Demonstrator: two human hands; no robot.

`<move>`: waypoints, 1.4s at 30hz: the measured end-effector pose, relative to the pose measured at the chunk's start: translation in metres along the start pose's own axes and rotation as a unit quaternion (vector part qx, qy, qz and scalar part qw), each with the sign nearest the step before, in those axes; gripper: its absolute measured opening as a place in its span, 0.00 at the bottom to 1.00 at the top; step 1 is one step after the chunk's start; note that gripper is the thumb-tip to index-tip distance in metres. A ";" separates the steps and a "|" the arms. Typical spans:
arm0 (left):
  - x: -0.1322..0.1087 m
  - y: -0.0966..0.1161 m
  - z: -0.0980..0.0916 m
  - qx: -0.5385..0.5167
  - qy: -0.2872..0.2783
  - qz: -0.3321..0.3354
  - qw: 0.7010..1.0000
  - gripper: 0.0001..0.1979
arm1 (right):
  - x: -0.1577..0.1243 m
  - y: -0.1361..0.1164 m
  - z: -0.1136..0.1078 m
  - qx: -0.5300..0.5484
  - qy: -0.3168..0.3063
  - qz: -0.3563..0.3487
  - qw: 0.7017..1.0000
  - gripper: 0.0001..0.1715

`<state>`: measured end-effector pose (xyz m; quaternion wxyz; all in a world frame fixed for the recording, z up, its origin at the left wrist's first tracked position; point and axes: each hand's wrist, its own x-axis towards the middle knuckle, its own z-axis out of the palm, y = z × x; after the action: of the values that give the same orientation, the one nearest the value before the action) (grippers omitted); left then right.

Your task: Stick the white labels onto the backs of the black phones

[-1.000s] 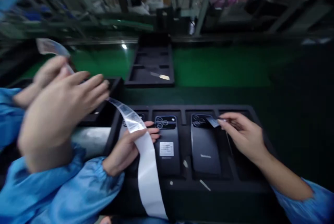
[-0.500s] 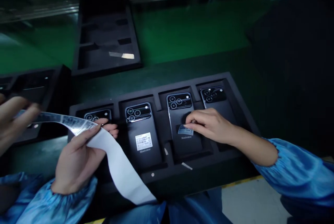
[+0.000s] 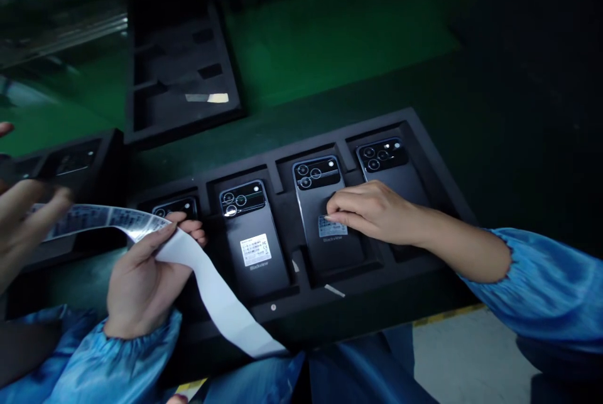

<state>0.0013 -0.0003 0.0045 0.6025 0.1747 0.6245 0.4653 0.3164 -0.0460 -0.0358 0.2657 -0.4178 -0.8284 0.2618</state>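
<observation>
Closest in, the right hand (image 3: 377, 212) is open, fingers together and laid out flat, with the fingertips (image 3: 330, 217) on a small printed label (image 3: 332, 226) on the back of a black Blackview phone (image 3: 332, 253). It's pressing there, not gripping anything. The left hand (image 3: 144, 284) is closed on a floppy label strip (image 3: 214, 297), thumb on top and fingers curled behind, with the white backing drooping toward the near edge of the tray and the printed stretch running off left. That stuff looks featherweight and limp, so I'd pinch it by the bare backing, not the label faces. At the far left edge, a co-worker's hand (image 3: 26, 228) sits right at the strip's end, though I can't tell if it's holding on. The phone looks like a stiff, glossy slab, likely slippery and easy to mark, so the long sides seem the best place to grab it. It sits in a black foam tray (image 3: 301, 322) right under the right hand, with other phones in the slots either side. Further out, a second black tray (image 3: 181, 58) rests on a green bench mat (image 3: 339, 33).
</observation>
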 end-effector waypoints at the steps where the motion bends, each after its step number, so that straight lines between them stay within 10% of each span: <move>1: 0.001 0.000 -0.001 0.001 0.003 0.003 1.000 0.10 | 0.000 0.000 0.000 -0.004 0.001 -0.002 1.000 0.12; 42: 0.008 0.000 -0.002 -0.013 -0.003 -0.027 1.000 0.12 | 0.002 -0.003 0.002 -0.052 -0.005 -0.003 0.999 0.17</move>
<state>-0.0020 0.0055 -0.0004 0.6190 0.1512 0.6210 0.4564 0.3121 -0.0462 -0.0349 0.2400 -0.4273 -0.8436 0.2196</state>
